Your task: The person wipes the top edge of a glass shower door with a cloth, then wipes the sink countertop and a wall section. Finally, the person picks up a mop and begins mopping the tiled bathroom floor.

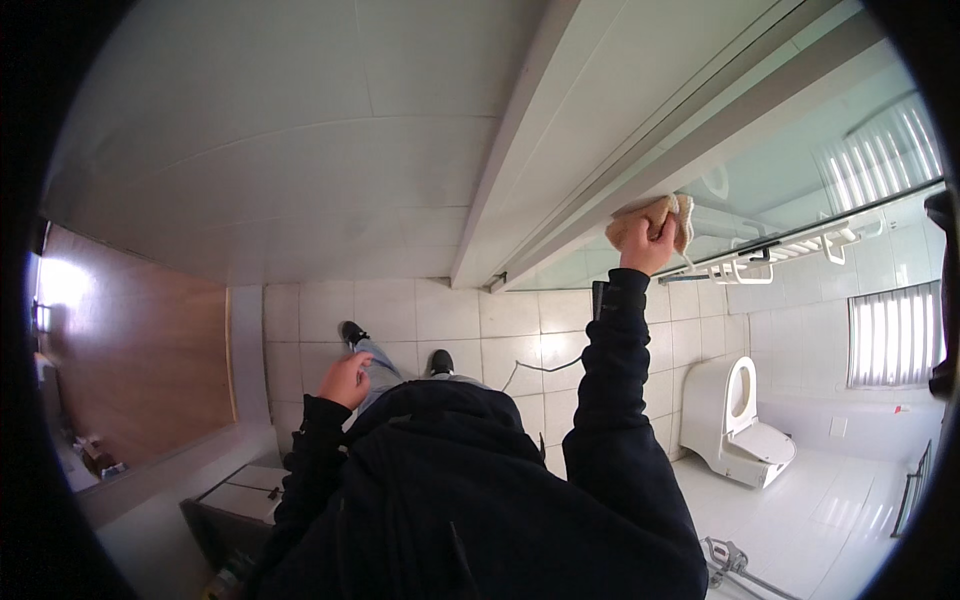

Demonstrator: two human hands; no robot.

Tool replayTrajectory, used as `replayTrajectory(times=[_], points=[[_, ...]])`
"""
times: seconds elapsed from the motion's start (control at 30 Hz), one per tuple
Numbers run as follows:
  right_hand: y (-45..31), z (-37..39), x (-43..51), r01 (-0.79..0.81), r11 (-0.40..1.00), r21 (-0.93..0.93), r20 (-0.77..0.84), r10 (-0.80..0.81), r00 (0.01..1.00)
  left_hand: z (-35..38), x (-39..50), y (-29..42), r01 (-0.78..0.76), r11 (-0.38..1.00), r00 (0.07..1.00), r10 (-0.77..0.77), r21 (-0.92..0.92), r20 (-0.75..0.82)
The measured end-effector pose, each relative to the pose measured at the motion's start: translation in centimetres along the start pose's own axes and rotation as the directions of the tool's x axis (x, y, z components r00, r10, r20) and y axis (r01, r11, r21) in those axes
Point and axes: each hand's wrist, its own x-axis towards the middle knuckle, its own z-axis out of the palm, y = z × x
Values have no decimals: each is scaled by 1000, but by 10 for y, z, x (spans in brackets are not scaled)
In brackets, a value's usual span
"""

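Observation:
My right hand [649,241] grips a tan cloth [682,217] with a pale stitched edge. It is bunched against the glass panel [750,187], right beside the panel's light frame [705,139]. At my left side, well away from the glass, my left hand [346,380] hangs with its fingers curled in and nothing visible in it. White racks [750,270] with rails and hooks appear behind and beside the glass.
Pale floor tiles [448,311] run under my feet, with a thin dark cable [551,368] across them. A white toilet [709,420] with its lid raised stands to the right. A cabinet [244,491] is at lower left, near a doorway onto brown flooring [150,337].

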Motion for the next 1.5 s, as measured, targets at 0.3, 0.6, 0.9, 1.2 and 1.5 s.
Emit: replayTrajectory(times=[0.3, 0.6, 0.9, 1.2, 1.5], points=[[70, 12, -35, -218, 973, 80, 72, 213, 974, 1, -1, 0, -1, 1000, 1000, 1, -6, 1], [88, 29, -50, -263, 924, 276, 97, 246, 964, -3, -9, -6, 37, 999, 999, -38, -4, -25], [63, -3, 7, -130, 987, -93, 161, 143, 976, -1, -11, -17, 59, 997, 998, -60, -39, -19], [-17, -30, 68, 12, 964, 266, 80, -34, 996, 0, -6, -25, 46, 998, 999, -47, -50, -13], [-52, -14, 44, 467, 884, 27, -94, -463, 881, 5, -3, -19, 34, 997, 999, -35, -64, -10]])
